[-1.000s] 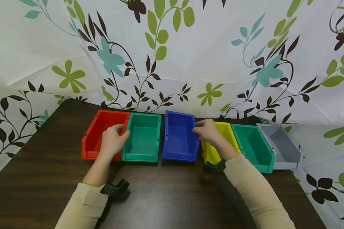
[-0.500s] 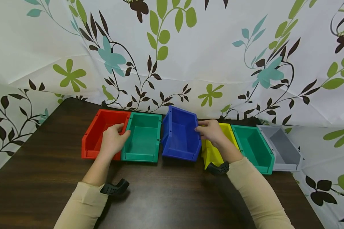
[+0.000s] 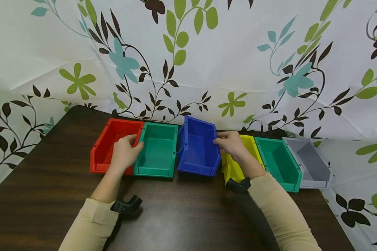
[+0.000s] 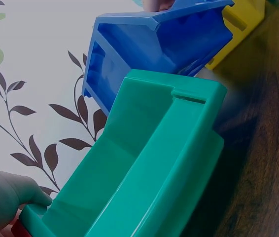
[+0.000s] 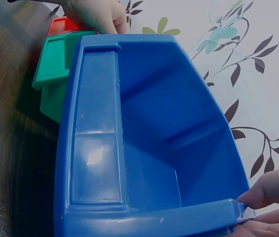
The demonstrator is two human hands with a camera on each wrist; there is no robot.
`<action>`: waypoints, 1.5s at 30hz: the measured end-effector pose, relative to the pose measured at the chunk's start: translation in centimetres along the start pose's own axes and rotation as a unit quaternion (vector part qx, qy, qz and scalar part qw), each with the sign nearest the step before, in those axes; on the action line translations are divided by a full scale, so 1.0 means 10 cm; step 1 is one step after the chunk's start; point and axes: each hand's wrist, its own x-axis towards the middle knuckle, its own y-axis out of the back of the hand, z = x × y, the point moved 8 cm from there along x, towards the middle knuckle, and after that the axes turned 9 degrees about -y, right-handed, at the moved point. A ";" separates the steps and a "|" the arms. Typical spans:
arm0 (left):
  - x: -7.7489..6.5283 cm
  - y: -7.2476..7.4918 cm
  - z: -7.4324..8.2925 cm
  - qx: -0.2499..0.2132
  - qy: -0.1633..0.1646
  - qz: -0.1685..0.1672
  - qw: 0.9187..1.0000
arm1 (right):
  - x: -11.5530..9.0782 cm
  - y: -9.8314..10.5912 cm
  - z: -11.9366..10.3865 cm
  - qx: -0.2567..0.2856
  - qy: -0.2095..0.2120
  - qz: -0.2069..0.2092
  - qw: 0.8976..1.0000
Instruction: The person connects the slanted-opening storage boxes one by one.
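Note:
My left hand [image 3: 124, 153] pinches the adjoining side walls of the red bin [image 3: 98, 153] and the left green bin [image 3: 157, 151], which stand side by side. In the left wrist view, the thumb [image 4: 33, 193] lies at the green bin's rim. With my right hand [image 3: 231, 143] I pinch the right rim of the blue bin [image 3: 197, 148]. That bin tilts, its back left corner raised, and a narrow gap parts it from the green one. Its inside [image 5: 154, 163] holds nothing. Just under my right hand is the yellow bin [image 3: 249, 143], partly hidden by the wrist.
Further right along the row are another green bin [image 3: 278, 164] and a grey bin [image 3: 311, 162]. The row stands on a dark wooden table [image 3: 176, 216], near its back edge. Behind hangs a white cloth [image 3: 207, 62] with a leaf pattern. A black wrist mount [image 3: 125, 205] sits on the left sleeve.
My right hand has raised and tilted the blue bin, shifting slightly right; over the last half second it stays there. My left hand keeps its grip on the red and green bins.

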 end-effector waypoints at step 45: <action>0.02 -0.04 -0.03 0.003 -0.002 -0.009 1.000 | -0.28 -0.15 -0.65 -0.264 0.243 0.106 0.927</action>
